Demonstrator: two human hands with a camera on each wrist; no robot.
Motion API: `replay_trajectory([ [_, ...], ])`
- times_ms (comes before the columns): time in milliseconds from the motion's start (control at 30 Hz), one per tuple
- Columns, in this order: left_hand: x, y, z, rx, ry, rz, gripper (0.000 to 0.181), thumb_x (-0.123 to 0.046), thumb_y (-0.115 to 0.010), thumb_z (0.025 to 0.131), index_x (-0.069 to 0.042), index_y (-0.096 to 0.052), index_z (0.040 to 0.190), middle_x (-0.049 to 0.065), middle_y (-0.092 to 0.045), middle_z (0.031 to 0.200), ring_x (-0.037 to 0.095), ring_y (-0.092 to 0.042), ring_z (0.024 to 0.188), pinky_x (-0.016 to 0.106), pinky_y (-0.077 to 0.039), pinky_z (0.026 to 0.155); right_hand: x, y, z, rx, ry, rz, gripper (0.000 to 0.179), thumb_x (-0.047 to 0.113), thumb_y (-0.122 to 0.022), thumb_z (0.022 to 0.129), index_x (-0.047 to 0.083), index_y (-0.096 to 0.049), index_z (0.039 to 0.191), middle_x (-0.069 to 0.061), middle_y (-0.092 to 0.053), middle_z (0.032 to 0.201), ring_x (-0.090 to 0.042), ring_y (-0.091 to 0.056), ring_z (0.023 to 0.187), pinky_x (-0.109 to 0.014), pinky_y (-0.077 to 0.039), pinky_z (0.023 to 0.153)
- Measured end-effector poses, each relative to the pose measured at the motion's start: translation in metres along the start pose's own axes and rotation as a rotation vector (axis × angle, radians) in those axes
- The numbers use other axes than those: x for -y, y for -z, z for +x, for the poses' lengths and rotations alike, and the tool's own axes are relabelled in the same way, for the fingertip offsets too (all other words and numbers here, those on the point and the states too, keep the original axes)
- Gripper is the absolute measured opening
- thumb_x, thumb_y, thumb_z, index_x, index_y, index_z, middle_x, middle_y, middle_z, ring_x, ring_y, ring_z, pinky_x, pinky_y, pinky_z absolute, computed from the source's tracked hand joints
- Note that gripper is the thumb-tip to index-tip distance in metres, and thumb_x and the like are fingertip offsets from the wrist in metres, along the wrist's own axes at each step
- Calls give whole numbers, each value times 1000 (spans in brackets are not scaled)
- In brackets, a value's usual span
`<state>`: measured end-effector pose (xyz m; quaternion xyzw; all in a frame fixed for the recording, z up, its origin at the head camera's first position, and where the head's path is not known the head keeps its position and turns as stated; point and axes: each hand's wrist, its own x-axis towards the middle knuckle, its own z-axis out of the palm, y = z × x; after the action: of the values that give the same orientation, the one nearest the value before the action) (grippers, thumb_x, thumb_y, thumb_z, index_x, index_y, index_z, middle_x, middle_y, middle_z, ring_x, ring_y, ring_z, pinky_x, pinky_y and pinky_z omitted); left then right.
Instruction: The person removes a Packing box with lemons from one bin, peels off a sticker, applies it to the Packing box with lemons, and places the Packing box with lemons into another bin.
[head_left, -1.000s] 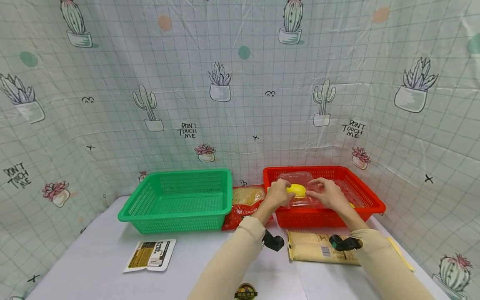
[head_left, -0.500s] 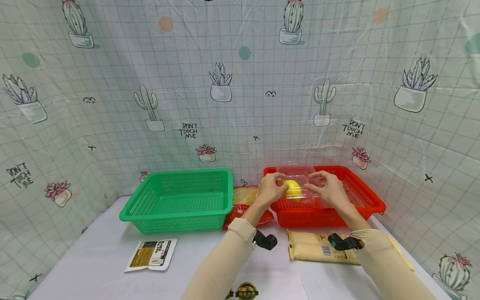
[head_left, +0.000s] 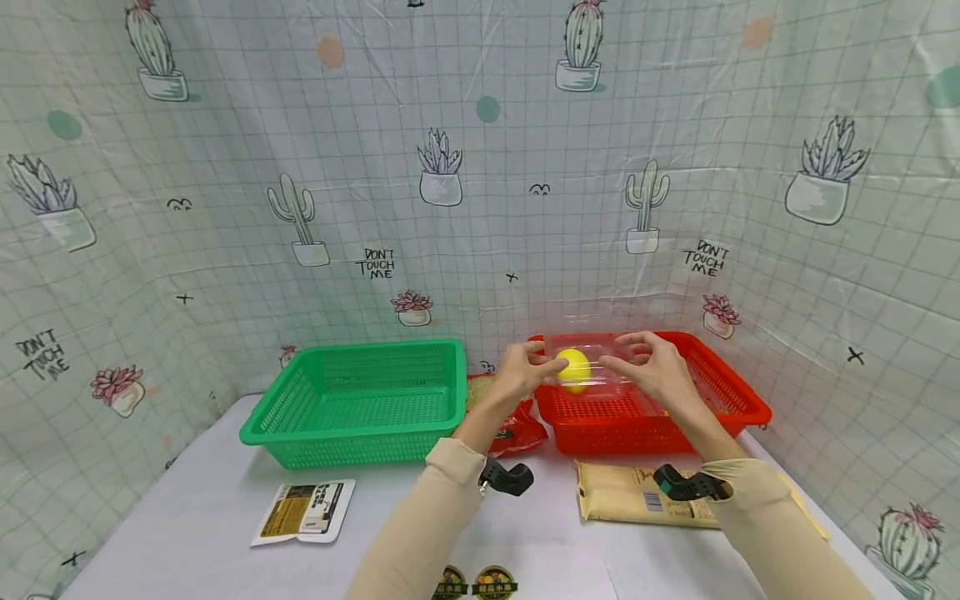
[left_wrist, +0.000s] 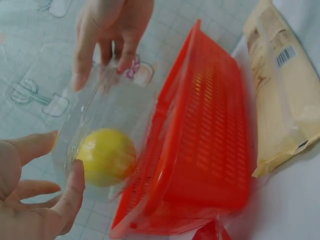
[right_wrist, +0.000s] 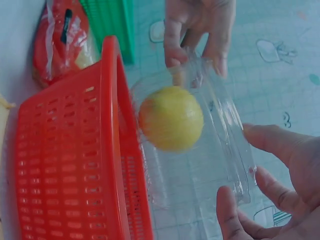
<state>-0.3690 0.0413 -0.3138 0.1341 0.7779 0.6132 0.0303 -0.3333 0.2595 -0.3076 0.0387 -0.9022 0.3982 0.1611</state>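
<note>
A clear plastic clamshell box (right_wrist: 200, 172) is held up by both hands, close over the red basket (head_left: 607, 437). Inside lies a single yellow lemon (head_left: 574, 371), towards the left end of the box in the head view. My left hand (head_left: 517, 372) pinches that end between thumb and fingers. At the opposite end, my right hand (head_left: 658, 372) grips the box's edge the same way, thumb on the near side. In the left wrist view the lemon (left_wrist: 107, 156) shows through the box wall near the left fingertips.
A green basket (head_left: 352, 435) stands at the left. Between the baskets lies a red food bag (head_left: 521, 432). In front are a beige package (head_left: 637, 497) and a small brown-and-white packet (head_left: 303, 512). Round fruit stickers (head_left: 493, 582) lie on a white sheet near the front edge.
Both hands have raised the box from inside the red basket, shifting it slightly left and tilting it. The lemon has rolled towards the left end.
</note>
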Motion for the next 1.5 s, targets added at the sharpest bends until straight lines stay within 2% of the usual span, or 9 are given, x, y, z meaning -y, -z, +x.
replay_trajectory([
  [267,2,18,-10,102,37,-150,57,-15,-74,87,1,-53,138,19,-59,130,24,-70,98,35,-58,87,9,-3,-2,51,-39,146,72,53,-70,85,7,-49,137,-23,-50,141,-41,-48,130,-55,-48,101],
  [500,5,38,-26,183,-13,-1,58,-24,-74,88,-4,-55,139,13,-63,130,19,-64,102,28,-59,80,10,-6,2,97,-80,230,75,50,-67,89,11,-41,146,-23,-38,152,-41,-42,135,-40,-55,90],
  [600,7,48,-34,230,-28,12,55,-24,-73,89,-5,-56,137,12,-64,130,18,-64,100,31,-59,82,9,-8,3,107,-81,260,75,49,-66,90,10,-39,148,-24,-38,152,-41,-44,132,-36,-56,88],
  [733,10,60,-46,305,-24,27,51,-24,-72,90,-9,-59,136,11,-64,130,16,-68,95,38,-59,85,7,-12,6,110,-84,271,73,49,-65,91,9,-41,147,-24,-44,148,-40,-51,124,-33,-58,82],
  [900,11,72,-59,368,-43,89,53,-29,-71,91,-10,-57,138,14,-61,134,16,-70,94,36,-59,84,4,-18,8,146,-71,277,62,45,-64,93,6,-52,140,-22,-54,140,-32,-56,106,-27,-57,66],
  [1033,13,80,-69,418,-63,63,53,-23,-72,90,-14,-55,140,18,-56,139,19,-67,104,36,-58,87,7,-21,7,185,-53,278,55,43,-65,93,6,-59,133,-20,-58,136,-27,-57,99,-28,-57,63],
  [1133,15,85,-75,450,-117,80,57,-19,-75,87,-18,-54,141,19,-55,139,23,-64,112,36,-58,88,12,-23,5,204,-51,280,53,42,-64,94,6,-61,132,-20,-59,136,-26,-56,101,-28,-57,63],
  [1300,20,93,-85,400,-186,164,65,-26,-79,83,-21,-53,142,11,-53,144,24,-61,116,31,-56,87,20,-28,-2,245,-57,281,55,43,-64,94,6,-59,134,-20,-57,137,-31,-55,112,-28,-57,68],
  [1500,27,104,-98,322,-152,106,65,-25,-79,84,-14,-52,142,13,-58,135,19,-66,95,33,-59,75,24,-33,-9,312,-30,299,55,43,-61,95,7,-56,137,-21,-57,137,-34,-55,117,-33,-59,71],
])
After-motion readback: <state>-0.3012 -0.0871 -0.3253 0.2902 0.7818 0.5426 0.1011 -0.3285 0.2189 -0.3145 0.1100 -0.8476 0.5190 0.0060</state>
